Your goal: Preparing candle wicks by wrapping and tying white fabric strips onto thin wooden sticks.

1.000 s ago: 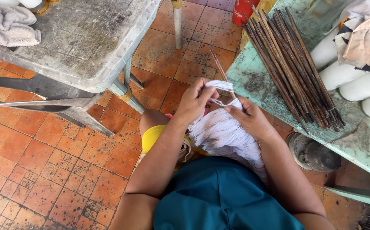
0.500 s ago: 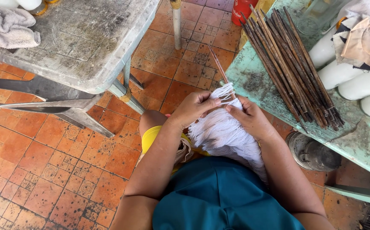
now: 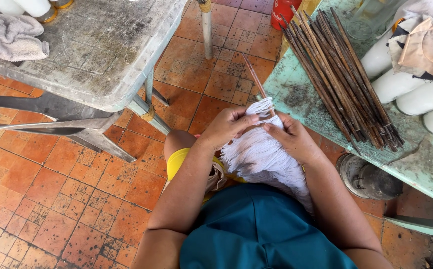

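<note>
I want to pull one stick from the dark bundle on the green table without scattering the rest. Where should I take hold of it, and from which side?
Probably best at the far, upper ends of the dark stick bundle, coming from the table's far edge. There the sticks fan apart, so single tips stand clear for a fingertip grip. Toward the near end they pack tightly together and overlap. The left hand and right hand are both busy with the white thread bundle.

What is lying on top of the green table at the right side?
On the green table lies a bundle of dark sticks, white cylinders and a beige cloth. What is beneath the cloth is covered.
</note>
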